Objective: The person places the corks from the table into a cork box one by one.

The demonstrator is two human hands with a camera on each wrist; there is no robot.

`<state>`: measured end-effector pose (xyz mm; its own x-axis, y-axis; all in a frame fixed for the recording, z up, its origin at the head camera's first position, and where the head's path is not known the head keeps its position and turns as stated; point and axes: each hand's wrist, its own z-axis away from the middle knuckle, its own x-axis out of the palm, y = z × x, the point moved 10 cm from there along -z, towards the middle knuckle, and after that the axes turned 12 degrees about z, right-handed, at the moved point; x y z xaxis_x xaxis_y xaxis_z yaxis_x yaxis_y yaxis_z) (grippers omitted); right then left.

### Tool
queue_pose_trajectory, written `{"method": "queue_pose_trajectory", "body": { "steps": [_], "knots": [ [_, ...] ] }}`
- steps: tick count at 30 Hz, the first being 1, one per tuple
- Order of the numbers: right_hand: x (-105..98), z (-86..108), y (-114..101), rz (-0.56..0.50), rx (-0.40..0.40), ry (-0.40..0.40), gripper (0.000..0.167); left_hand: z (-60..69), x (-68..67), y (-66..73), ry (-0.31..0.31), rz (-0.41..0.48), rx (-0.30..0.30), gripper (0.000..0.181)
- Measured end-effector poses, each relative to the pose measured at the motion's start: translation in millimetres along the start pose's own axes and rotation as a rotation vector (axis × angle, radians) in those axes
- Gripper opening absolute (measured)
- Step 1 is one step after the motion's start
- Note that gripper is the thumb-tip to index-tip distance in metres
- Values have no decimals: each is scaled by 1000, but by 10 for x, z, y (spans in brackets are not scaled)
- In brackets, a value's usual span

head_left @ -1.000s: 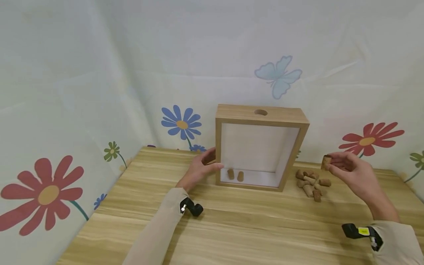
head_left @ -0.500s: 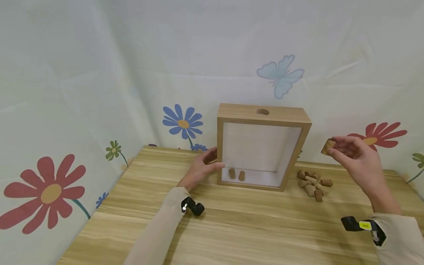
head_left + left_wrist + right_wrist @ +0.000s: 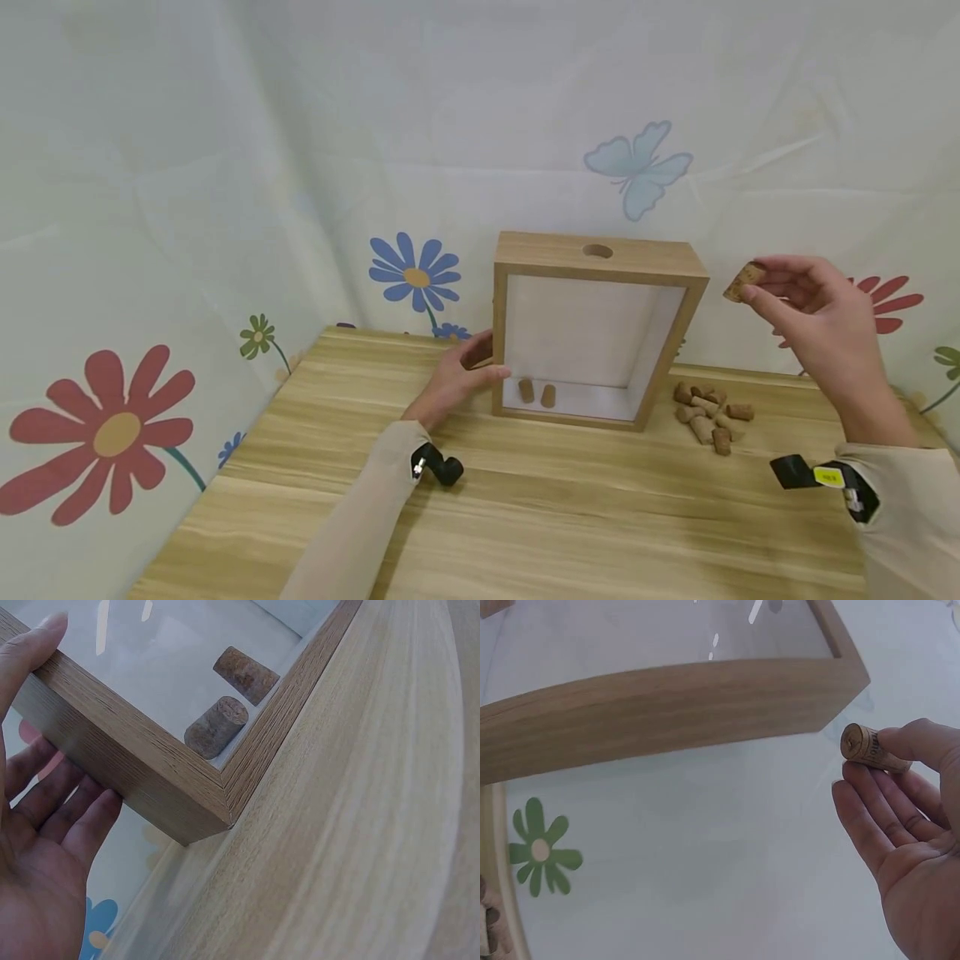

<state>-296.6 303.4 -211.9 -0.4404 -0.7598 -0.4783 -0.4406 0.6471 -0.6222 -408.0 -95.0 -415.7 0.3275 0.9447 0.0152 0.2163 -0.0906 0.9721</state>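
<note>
A wooden shadow box (image 3: 600,272) with a clear front and a round hole (image 3: 597,251) in its top stands upright on the table. Two corks, one (image 3: 217,727) beside the other (image 3: 246,675), lie inside at its lower left. My left hand (image 3: 452,381) holds the box's left side, thumb on the front edge and fingers along the side. To the right of the box, at about the height of its top, my right hand (image 3: 840,342) pinches a wine cork (image 3: 871,748) between thumb and fingers. Printed marks show on that cork in the right wrist view.
A small pile of loose corks (image 3: 705,414) lies on the wood-grain table (image 3: 570,508), right of the box. Behind the table hangs a pale cloth (image 3: 465,100) printed with flowers and a butterfly.
My right hand has risen with the cork from beside the pile to about the level of the box's top, and the cork has tilted. The left hand stays on the box.
</note>
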Motion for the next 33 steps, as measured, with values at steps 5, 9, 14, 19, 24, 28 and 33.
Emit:
{"method": "queue_pose_trajectory", "body": {
  "steps": [5,9,14,19,24,28,33],
  "knots": [
    [5,-118,-206,-10,-31,19,40,-25,-1,15,-9,7,8,79],
    [44,-205,-369,-35,-52,19,40,-21,-11,14,-12,9,3,80],
    [168,-309,-555,-36,-82,-4,40,-11,-38,-7,-5,7,-4,80],
    [338,-388,-744,16,-128,-43,40,0,-25,-2,-7,22,6,80],
    [504,-451,-875,45,-166,-83,41,-1,-15,-19,-4,35,7,78],
    [614,-508,-931,35,-187,-111,42,-5,-6,-36,-8,29,3,77],
    [754,-565,-1038,29,-223,-145,41,-19,-4,-25,-10,35,11,77]
  ]
}}
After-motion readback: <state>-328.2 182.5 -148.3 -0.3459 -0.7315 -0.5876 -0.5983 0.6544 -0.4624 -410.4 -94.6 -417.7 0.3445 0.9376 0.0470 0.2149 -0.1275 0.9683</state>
